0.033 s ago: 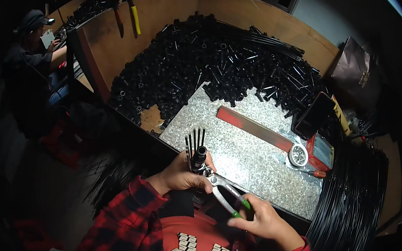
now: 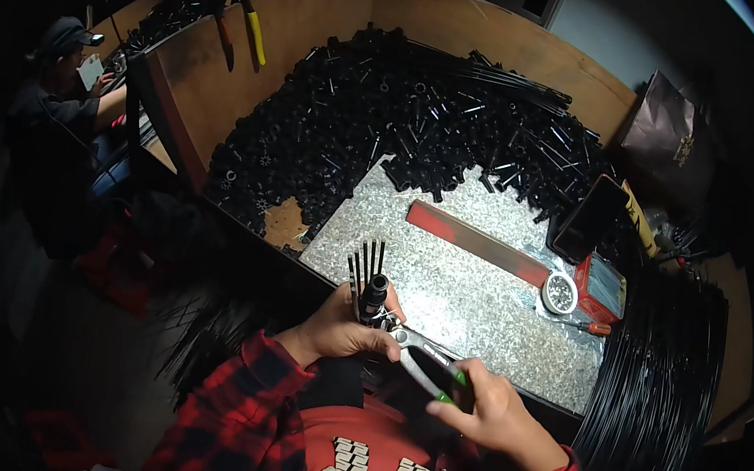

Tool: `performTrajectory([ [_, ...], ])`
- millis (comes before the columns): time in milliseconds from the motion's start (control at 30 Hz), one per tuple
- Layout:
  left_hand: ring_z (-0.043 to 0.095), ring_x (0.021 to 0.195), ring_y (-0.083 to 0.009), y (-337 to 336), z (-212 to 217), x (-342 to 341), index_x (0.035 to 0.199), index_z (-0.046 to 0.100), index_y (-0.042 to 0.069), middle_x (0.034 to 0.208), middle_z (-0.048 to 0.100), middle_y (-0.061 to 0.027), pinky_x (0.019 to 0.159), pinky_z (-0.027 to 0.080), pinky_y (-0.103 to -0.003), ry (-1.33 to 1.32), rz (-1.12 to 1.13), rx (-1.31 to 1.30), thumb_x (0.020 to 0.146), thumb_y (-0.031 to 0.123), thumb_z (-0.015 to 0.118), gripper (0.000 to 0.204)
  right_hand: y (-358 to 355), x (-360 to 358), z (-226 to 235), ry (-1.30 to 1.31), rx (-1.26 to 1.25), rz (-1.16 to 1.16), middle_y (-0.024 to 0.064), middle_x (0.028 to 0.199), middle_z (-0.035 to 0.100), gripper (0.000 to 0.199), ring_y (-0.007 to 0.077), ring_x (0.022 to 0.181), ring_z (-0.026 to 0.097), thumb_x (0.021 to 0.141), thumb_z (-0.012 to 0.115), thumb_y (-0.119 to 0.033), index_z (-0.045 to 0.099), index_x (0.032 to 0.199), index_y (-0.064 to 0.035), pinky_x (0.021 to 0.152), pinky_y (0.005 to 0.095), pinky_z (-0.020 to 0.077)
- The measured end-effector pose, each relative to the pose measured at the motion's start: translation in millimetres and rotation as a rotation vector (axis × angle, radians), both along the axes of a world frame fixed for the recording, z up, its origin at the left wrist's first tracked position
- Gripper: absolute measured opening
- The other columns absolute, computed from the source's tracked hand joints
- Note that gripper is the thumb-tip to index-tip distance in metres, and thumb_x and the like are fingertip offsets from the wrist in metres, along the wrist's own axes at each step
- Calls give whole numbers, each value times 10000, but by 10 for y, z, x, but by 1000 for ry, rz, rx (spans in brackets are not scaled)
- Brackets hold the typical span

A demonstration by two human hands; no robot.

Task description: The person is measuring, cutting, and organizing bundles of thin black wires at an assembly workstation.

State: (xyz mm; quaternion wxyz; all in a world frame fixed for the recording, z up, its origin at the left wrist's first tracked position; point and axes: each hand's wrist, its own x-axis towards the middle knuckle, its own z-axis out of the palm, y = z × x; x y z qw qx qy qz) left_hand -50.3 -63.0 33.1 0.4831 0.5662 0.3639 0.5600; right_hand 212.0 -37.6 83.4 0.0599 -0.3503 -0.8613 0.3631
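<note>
My left hand [image 2: 340, 329] is closed around a black tubular part [image 2: 376, 293] with several thin black rods [image 2: 366, 262] standing up beside it. Thin light wire seems to lie by the thumb, though it is too small to make out well. Green-handled pincers [image 2: 424, 357] reach from my right hand [image 2: 496, 412] to the lower end of that part. Right fingers and thumb wrap the green grips, while the jaws sit against the work next to my left thumb, partly hidden.
A speckled board [image 2: 369, 221] carries a worn red bar [image 2: 478, 242], a white cup of small metal bits [image 2: 559, 293] and a screwdriver [image 2: 594, 327]. Behind rises a heap of black parts [image 2: 393, 98]. Long black rods [image 2: 658, 379] hang at right, near a phone [image 2: 591, 216]. A co-worker [image 2: 60, 116] sits at left.
The pincers' green handles have shifted slightly and look more blurred, along with my right hand. My left hand and the black part stay in place.
</note>
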Motion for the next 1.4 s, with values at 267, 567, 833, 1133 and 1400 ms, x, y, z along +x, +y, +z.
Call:
performTrajectory([
  [267,478,729,-51,93,-69,-49,1009,562,37,914,534,19,670,399,-226,-13,-81,-42,492,309,927,689,114,83,-122,172,-424,143,123,931,596,532,195,848,564,869,630,-355,515,1258,-12,766,348,463],
  [567,513,824,-105,63,-201,34,923,537,39,1015,537,-23,722,431,-250,135,78,181,481,257,935,634,212,-7,210,-94,29,116,232,907,613,365,422,884,600,910,589,-312,517,1064,10,749,458,474],
  [833,491,764,-103,14,-172,144,669,576,57,952,518,-31,691,390,-281,-25,129,10,485,487,869,552,165,-9,-50,-26,-39,27,212,660,549,307,420,656,573,862,667,-261,499,836,-5,567,455,440],
  [1133,451,553,-22,92,-195,71,1066,343,70,575,466,79,525,325,-173,-83,-53,-39,461,518,814,888,109,159,82,-72,525,29,145,707,564,270,344,609,597,788,697,-224,507,845,-41,526,424,482],
  [1400,336,549,-12,85,-107,158,954,302,134,596,346,102,506,272,-191,-197,-226,-152,467,319,912,803,30,205,296,-161,766,17,97,690,507,271,269,576,566,773,693,-245,533,875,-52,502,385,452],
])
